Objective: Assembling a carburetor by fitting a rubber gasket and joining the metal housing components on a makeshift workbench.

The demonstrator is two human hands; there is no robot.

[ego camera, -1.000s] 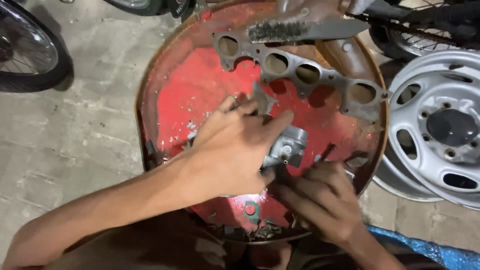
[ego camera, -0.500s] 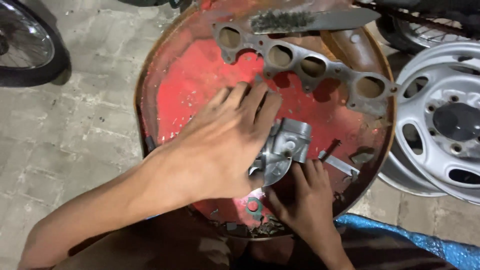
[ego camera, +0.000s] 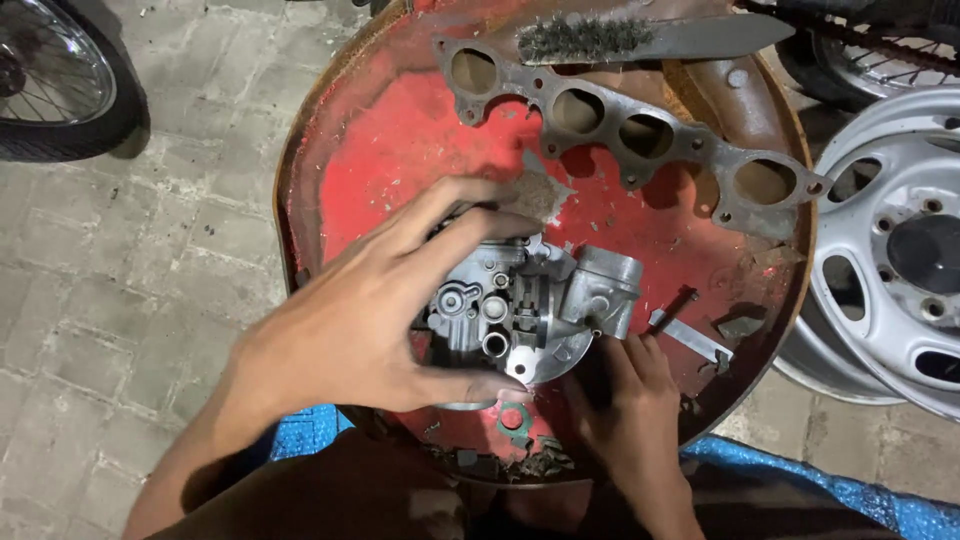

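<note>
Red, rusted round drum lid (ego camera: pixel 400 140), used as a work surface. Grey four-port manifold gasket (ego camera: pixel 640 135), laid diagonally across its upper part. Wire brush (ego camera: pixel 640 38), placed at the top edge, just above the gasket. Silver steel wheel rim (ego camera: pixel 890 250), set on the paved floor (ego camera: pixel 130 260) at the right. Tyred spoked wheel (ego camera: pixel 50 70), seen top left. Blue sheet (ego camera: pixel 860 495), spread bottom right.
</note>
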